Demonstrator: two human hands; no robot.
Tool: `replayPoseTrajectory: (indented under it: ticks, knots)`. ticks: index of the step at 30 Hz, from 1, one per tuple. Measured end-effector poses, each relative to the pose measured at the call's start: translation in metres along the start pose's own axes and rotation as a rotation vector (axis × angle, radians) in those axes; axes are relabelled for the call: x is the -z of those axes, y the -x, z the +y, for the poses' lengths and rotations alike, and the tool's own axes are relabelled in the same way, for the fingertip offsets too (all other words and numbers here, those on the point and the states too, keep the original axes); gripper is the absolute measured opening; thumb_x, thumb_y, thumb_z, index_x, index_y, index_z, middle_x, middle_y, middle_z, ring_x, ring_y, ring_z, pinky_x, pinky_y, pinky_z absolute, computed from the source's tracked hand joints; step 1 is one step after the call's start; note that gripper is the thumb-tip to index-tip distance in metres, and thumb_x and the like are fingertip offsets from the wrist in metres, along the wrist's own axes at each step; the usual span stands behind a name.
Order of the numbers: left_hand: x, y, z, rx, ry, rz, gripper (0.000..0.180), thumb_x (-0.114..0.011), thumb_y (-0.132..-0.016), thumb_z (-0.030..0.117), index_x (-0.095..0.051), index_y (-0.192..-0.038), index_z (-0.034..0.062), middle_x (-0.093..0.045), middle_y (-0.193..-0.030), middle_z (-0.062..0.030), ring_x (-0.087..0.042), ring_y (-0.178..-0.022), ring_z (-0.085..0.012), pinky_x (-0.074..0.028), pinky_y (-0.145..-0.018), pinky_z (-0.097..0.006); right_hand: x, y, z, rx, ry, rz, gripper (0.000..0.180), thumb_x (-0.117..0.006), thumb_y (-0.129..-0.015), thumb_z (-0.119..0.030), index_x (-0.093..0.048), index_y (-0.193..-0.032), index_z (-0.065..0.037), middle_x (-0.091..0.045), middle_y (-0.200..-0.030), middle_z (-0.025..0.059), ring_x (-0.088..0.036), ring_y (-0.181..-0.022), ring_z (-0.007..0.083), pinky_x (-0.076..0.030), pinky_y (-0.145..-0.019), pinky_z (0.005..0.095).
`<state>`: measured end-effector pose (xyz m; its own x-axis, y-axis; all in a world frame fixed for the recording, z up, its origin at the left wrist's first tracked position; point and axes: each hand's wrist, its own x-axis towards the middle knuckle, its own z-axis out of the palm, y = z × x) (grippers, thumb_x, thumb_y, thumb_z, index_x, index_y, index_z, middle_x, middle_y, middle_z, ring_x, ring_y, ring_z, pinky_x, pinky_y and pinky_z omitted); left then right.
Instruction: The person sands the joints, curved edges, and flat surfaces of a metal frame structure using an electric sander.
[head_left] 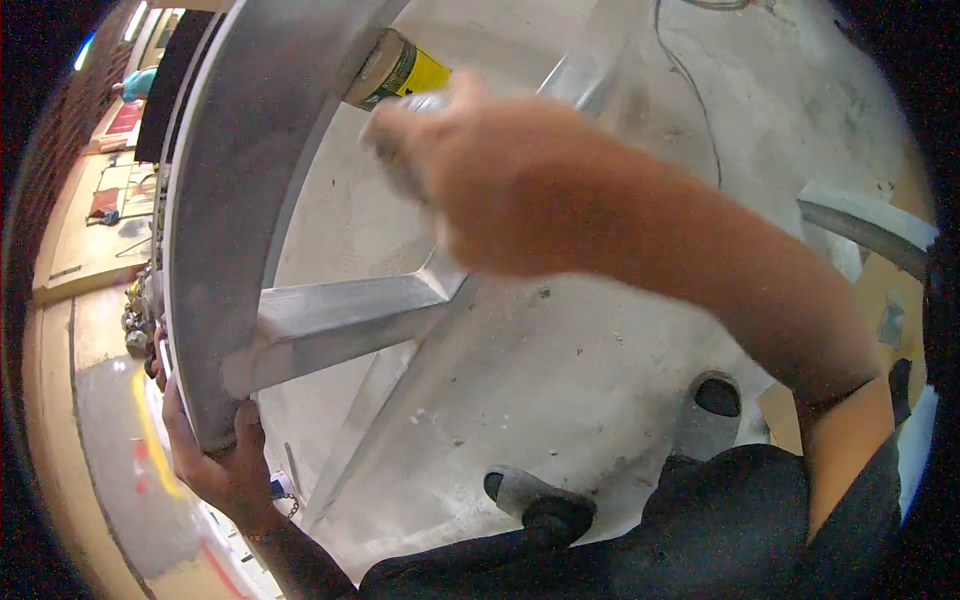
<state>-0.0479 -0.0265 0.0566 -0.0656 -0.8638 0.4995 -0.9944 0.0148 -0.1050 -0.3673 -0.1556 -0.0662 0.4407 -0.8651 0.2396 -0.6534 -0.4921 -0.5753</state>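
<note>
A broad curved grey panel (pixel 222 200) rises along the left, tilted, with a grey crossbar (pixel 345 315) joined to its lower part. My left hand (pixel 225 465) grips the panel's near bottom end, thumb on the inner face and fingers round the outer edge. In front of the panel's upper part is my right hand (pixel 500 175), smeared by motion. Its fingers are closed around a greyish object (pixel 398 172) whose kind I cannot make out. Just beyond this hand, a can (pixel 400 72) with a yellow and black label shows beside the panel.
Below is a pale, dusty floor (pixel 600 370) with small debris. A thin cable (pixel 685 75) runs across it at the far right. Another curved grey piece (pixel 865 225) stands at right. My feet (pixel 545 500) are near. Far left, a person in teal (pixel 138 85) is in the background.
</note>
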Motion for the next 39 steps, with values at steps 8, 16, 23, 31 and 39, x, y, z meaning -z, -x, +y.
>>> replayPoseTrajectory:
  ticks: [8, 16, 23, 31, 39]
  knots:
    - [0.001, -0.003, 0.004, -0.084, -0.012, 0.022, 0.074, -0.086, -0.078, 0.041, -0.061, -0.135, 0.0000, -0.071, -0.118, -0.0206, -0.069, -0.107, -0.0366, -0.052, -0.094, -0.044, 0.058, -0.023, 0.079, -0.285, -0.018, 0.017, 0.074, -0.071, -0.083, -0.017, -0.043, -0.149, 0.002, -0.067, -0.126, 0.0260, -0.069, -0.110, 0.0330, -0.054, -0.100, 0.0381]
    - [0.004, -0.006, 0.009, -0.113, -0.082, 0.032, 0.072, -0.091, -0.074, 0.031, -0.062, -0.134, 0.0019, -0.070, -0.122, -0.0223, -0.068, -0.110, -0.0373, -0.053, -0.096, -0.046, 0.105, -0.018, 0.085, -0.230, 0.050, 0.006, 0.074, -0.069, -0.080, -0.019, -0.046, -0.151, -0.009, -0.070, -0.119, 0.0236, -0.069, -0.107, 0.0320, -0.054, -0.095, 0.0386]
    - [0.011, 0.023, -0.020, -0.335, 0.130, 0.339, 0.056, -0.076, -0.091, 0.033, -0.059, -0.133, 0.0018, -0.064, -0.130, -0.0240, -0.063, -0.119, -0.0391, -0.049, -0.103, -0.052, 0.059, 0.045, 0.046, -0.163, -0.275, -0.012, 0.070, -0.066, -0.073, 0.000, -0.056, -0.142, -0.007, -0.070, -0.124, 0.0154, -0.069, -0.113, 0.0285, -0.055, -0.100, 0.0385]
    - [-0.048, 0.132, -0.015, -0.420, 0.658, 0.069, 0.030, -0.078, -0.082, 0.024, -0.069, -0.106, 0.0083, -0.069, -0.099, -0.0110, -0.066, -0.090, -0.0284, -0.052, -0.082, -0.044, 0.041, 0.141, -0.073, -0.233, -0.561, -0.421, 0.086, -0.072, -0.075, 0.005, -0.037, -0.153, -0.008, -0.048, -0.154, 0.0161, -0.048, -0.142, 0.0320, -0.040, -0.118, 0.0464]
    - [-0.053, 0.166, -0.026, -0.209, 1.015, -0.076, 0.040, -0.084, -0.074, 0.015, -0.071, -0.111, 0.0048, -0.069, -0.097, -0.0105, -0.067, -0.089, -0.0290, -0.055, -0.077, -0.041, -0.007, 0.143, -0.188, -0.084, -0.190, -0.689, 0.085, -0.073, -0.072, -0.001, -0.049, -0.148, -0.030, -0.037, -0.140, 0.0262, -0.049, -0.126, 0.0505, -0.053, -0.102, 0.0500]
